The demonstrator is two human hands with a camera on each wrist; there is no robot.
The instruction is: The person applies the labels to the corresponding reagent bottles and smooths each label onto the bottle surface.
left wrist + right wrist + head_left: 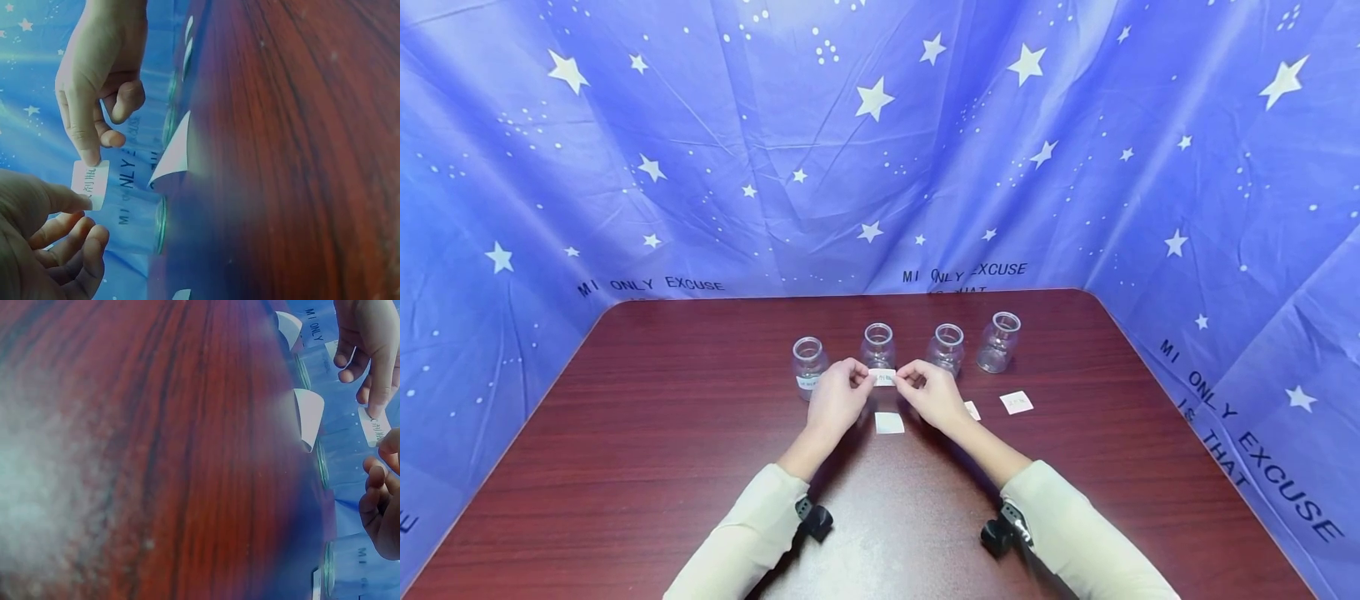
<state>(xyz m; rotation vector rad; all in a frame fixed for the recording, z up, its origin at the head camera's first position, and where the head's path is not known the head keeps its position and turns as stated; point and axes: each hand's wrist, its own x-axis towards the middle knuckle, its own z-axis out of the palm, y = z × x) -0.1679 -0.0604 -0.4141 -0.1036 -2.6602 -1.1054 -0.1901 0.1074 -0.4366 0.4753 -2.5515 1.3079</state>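
A small white label (883,377) with dark printed characters is stretched between both hands. My left hand (837,398) pinches its left end between thumb and forefinger. At the opposite end my right hand (934,397) pinches it the same way. Just behind the label stands a clear glass jar (878,338), upright and open at the top. In the left wrist view the label (92,181) looks flat, with fingertips over both ends. A white slip of paper (890,423) with curled edges lies on the table just below the hands.
To the left stands a jar (808,354) bearing a white label, partly behind my left hand. Two more glass jars, one (949,340) behind my right hand and one (999,343) farther right, stand upright. A white slip (1017,402) and a partly hidden slip (973,410) lie on the table (625,433).
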